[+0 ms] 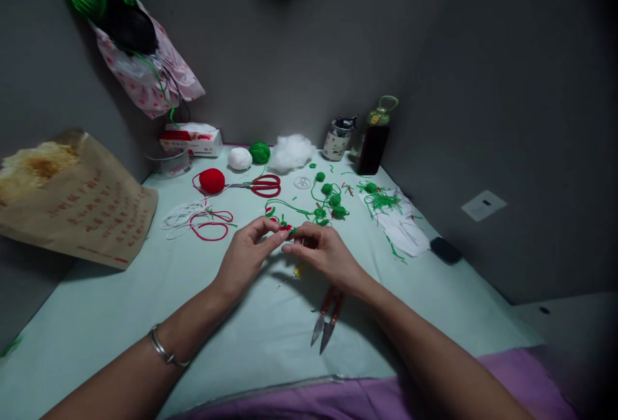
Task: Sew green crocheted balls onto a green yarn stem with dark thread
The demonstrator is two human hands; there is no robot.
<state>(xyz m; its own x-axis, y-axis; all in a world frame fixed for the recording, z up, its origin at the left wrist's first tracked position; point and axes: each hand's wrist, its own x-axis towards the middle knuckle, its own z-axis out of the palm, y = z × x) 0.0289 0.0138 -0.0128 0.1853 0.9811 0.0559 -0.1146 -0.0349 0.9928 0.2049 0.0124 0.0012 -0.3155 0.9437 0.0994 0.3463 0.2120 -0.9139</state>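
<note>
My left hand (pixel 248 251) pinches one end of a small red and green yarn piece (pixel 288 229) above the middle of the table. The fingers of my right hand (pixel 333 256) close on its other side, with part of the piece hidden by the fingertips. Just beyond my hands lie a small red, white and green piece (pixel 270 212) and several green yarn balls (pixel 334 199) joined by green strands. A thin metal tool with a yellow part (pixel 297 272) shows below my hands. Red-handled thread snips (pixel 329 320) rest near my right wrist, blades toward me.
Behind are a red yarn ball (pixel 212 181), red-handled scissors (pixel 265 185), white yarn ball (pixel 240 158), green yarn ball (pixel 259 152) and white stuffing (pixel 291 153). A paper bag (pixel 96 207) stands left. Green scraps (pixel 383 202), paper (pixel 403 230) and a bottle (pixel 374 146) are right.
</note>
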